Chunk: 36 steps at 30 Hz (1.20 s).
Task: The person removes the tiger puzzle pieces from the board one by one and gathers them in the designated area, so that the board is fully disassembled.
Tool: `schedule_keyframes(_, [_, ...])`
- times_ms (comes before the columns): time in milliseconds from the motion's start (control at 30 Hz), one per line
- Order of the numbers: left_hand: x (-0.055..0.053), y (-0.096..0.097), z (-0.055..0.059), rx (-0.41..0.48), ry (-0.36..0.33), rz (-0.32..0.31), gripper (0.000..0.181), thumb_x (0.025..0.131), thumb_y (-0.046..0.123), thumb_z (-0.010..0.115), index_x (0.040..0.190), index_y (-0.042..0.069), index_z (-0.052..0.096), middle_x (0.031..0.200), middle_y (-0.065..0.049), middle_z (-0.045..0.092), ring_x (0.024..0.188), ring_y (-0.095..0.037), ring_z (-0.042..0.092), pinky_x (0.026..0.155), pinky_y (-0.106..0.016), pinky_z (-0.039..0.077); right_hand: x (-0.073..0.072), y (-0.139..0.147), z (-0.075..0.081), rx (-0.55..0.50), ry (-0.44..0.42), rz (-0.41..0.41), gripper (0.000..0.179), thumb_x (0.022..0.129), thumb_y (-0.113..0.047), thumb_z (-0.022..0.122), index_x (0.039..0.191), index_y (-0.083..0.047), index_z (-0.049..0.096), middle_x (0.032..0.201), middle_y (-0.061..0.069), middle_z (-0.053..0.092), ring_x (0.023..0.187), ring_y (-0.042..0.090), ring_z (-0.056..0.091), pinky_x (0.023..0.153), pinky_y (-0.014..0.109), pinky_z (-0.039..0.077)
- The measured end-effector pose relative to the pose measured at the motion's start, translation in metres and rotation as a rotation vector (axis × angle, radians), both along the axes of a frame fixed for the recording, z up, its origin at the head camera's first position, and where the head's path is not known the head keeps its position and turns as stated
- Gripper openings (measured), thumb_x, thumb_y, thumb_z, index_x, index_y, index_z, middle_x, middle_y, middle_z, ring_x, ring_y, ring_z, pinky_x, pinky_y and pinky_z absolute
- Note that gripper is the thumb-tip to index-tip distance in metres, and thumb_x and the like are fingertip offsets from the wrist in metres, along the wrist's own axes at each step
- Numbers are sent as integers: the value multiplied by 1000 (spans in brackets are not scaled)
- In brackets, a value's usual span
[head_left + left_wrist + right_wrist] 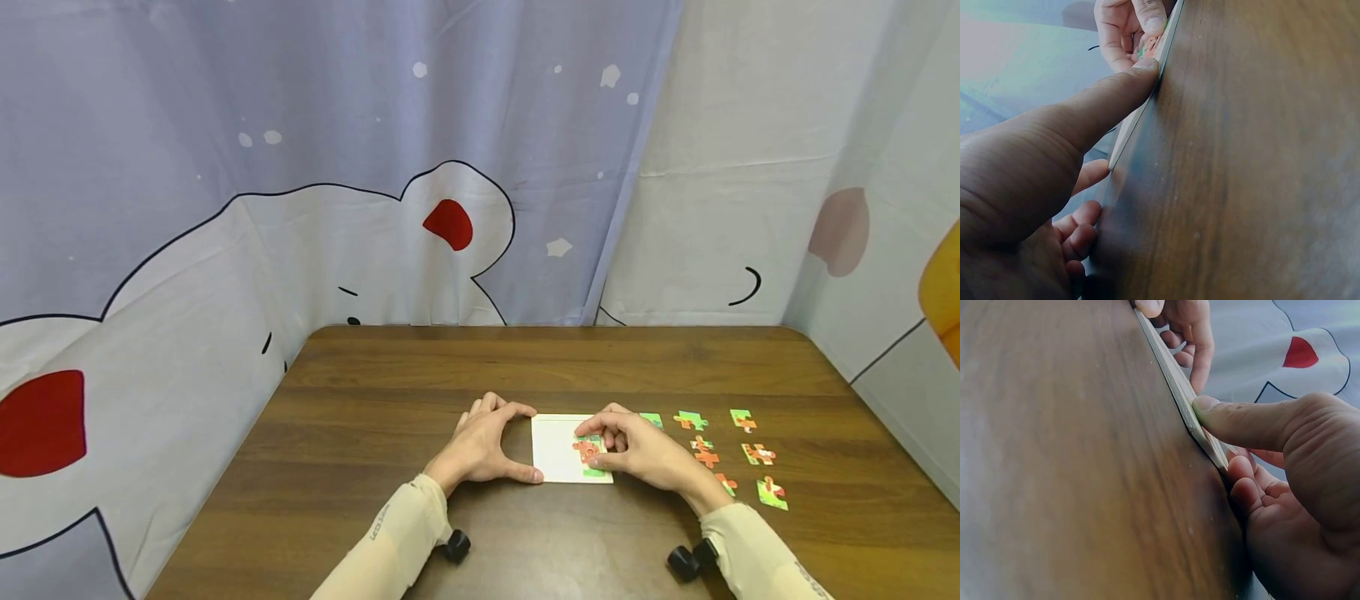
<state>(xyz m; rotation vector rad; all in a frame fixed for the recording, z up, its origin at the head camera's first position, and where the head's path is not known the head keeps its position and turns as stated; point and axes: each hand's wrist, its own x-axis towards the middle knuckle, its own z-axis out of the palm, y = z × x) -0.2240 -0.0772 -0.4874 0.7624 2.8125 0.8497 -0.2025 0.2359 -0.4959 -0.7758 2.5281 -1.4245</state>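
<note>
A white puzzle board (552, 452) lies flat on the table. My left hand (482, 443) holds its left side, with the thumb at the near corner and the index finger at the far one. In the left wrist view the thumb (1141, 70) rests on the board's edge. Over the board's right part, my right hand (647, 450) holds an orange-red puzzle piece (586, 451) between thumb and index finger, close against the board. Green puzzle parts (596, 472) show beside it, partly hidden by the hand. In the right wrist view the right thumb (1235, 419) presses down at the board's edge.
Several loose puzzle pieces lie on the wooden table (375, 500) to the right, among them a green one (771, 493) and an orange one (706, 452) near the right wrist. A patterned curtain (337, 250) stands behind the table's far edge.
</note>
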Motion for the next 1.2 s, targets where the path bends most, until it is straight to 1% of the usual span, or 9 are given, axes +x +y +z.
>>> schedule_keyframes(233, [0,0,1,-1,-4,1,97,69,62,104,152,32,66,129,-1,53,117,-22,49,102,-43,40,0,3,2,1,-7,10,36,96,-11,88,130,-12,79,105,13,62,82,16,54,70,25,47])
schedule_keyframes(533, [0,1,0,-5,-7,4,96,69,62,104,152,32,66,127,-1,53,116,-22,49,100,-42,39,0,4,2,-13,-27,11,36,96,-12,89,131,-11,79,105,13,63,78,13,56,69,24,48])
schedule_keyframes(967, [0,0,0,-9,-13,5,97,69,62,104,153,32,65,128,0,53,116,-22,48,99,-42,38,-1,4,3,-43,-32,39,35,98,-9,86,132,-9,78,107,16,62,81,14,57,70,23,48])
schedule_keyframes(1200, [0,0,0,-11,-4,5,97,69,62,104,153,32,65,128,-1,53,116,-21,49,98,-41,39,0,4,7,-69,-21,46,35,98,-7,85,132,-8,77,106,17,62,80,11,58,67,22,48])
